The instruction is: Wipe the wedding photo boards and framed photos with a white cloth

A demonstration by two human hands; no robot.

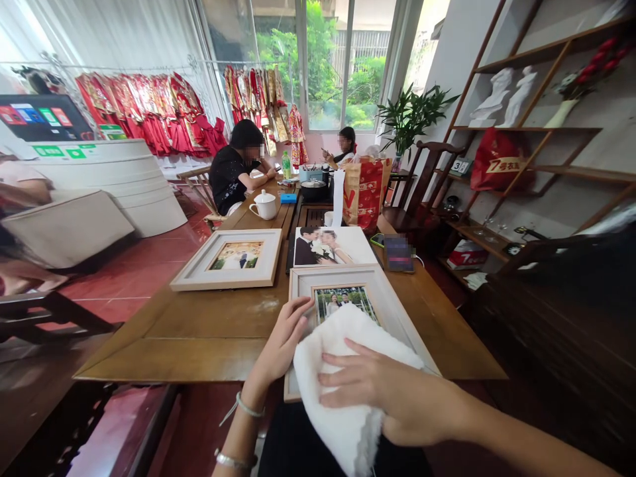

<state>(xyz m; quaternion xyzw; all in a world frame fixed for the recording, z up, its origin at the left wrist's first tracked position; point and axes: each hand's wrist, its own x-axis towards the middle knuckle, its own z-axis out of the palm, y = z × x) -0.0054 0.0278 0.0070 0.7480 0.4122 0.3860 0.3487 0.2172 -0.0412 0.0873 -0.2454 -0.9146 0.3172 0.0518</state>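
Note:
A light wooden picture frame (pixel 405 321) with a wide pale mat and a small photo of a couple lies at the table's near edge, partly overhanging it. Across its lower part spreads a white cloth (pixel 325 344), one corner hanging down towards my lap. My right hand (pixel 368 384) lies flat on the cloth with fingers spread, pressing it against the frame. My left hand (pixel 285 338) rests at the frame's left edge, fingers stretched out towards the photo. The cloth hides the frame's lower middle. A second framed photo (pixel 199 262) lies on the table to the left.
Behind the near frame lies an unframed couple photo (pixel 358 245). A phone (pixel 399 255) is at its right. Farther back are a lidded white mug (pixel 265 207), a paper bag (pixel 365 192) and two seated people. Shelves (pixel 527 129) stand at right on the wooden table's (pixel 223 331) far side.

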